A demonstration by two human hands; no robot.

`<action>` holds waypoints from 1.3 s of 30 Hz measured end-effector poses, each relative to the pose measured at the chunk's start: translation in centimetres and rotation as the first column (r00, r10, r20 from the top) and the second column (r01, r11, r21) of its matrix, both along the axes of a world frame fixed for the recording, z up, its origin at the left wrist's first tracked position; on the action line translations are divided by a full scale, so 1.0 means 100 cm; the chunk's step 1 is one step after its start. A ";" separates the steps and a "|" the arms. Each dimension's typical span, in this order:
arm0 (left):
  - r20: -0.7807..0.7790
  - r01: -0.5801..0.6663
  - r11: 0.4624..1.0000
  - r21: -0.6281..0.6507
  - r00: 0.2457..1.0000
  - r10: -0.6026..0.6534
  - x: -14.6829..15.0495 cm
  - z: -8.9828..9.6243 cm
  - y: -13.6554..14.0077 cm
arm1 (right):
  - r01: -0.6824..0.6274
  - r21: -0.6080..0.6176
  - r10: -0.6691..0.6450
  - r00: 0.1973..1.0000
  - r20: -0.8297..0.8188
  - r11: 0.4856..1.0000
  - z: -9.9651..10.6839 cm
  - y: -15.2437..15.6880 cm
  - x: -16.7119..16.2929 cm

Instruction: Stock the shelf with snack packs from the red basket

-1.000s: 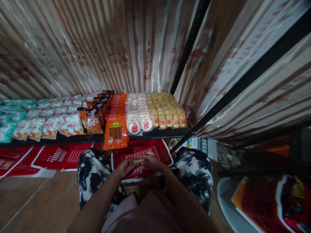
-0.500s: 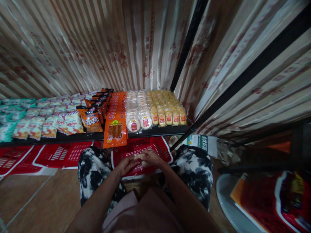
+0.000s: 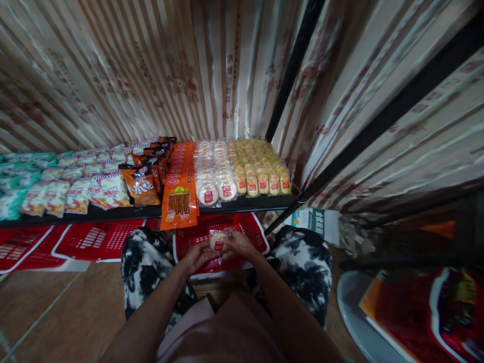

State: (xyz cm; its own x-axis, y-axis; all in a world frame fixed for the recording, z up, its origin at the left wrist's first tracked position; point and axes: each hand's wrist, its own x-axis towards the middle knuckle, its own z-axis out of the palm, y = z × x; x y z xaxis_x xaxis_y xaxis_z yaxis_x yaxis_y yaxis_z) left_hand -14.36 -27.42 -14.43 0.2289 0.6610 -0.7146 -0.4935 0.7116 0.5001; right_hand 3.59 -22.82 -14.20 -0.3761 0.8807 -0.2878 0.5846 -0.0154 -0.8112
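Between my hands is a round wrapped cracker (image 3: 217, 241) in clear film with a red label, its face turned up. My left hand (image 3: 199, 257) grips its left side, and my right hand (image 3: 237, 244) holds its right edge. Both hands are above a red plastic basket (image 3: 249, 232) between my knees. Just ahead on the black shelf (image 3: 245, 203), matching round wrapped crackers (image 3: 207, 194) stand in two rows. Beside them are yellow wrapped cakes (image 3: 263, 182) and an orange snack packet (image 3: 179, 184) that hangs over the shelf's front edge.
Black-and-orange snack bags (image 3: 140, 185), white bags (image 3: 109, 191) and green bags (image 3: 13, 204) line the shelf leftward. More red baskets (image 3: 94, 239) sit beneath. A slanted black post (image 3: 340, 166) stands at right. A pale basin (image 3: 350, 302) holds red packages on the floor.
The wrapped cracker has been turned in my hands, so its round face and red label now show. My right hand has shifted slightly; the shelf goods look the same.
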 end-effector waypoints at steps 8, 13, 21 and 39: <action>-0.040 0.144 0.974 0.174 0.989 -0.139 0.005 0.018 -0.007 | 0.028 0.030 -0.028 1.000 0.004 0.999 0.016 0.004 0.005; -0.190 0.168 0.954 0.247 0.974 -0.123 0.016 0.017 -0.007 | 0.037 0.048 -0.037 0.999 0.002 0.998 0.022 0.005 0.009; -0.282 0.064 0.961 0.270 0.959 0.016 0.035 0.019 0.001 | 0.061 0.064 -0.056 0.996 -0.075 0.996 0.026 0.008 0.017; -0.289 -0.013 0.899 0.437 0.945 0.154 0.054 0.054 0.012 | 0.067 -0.026 -0.072 0.889 -0.451 0.997 0.048 0.011 0.029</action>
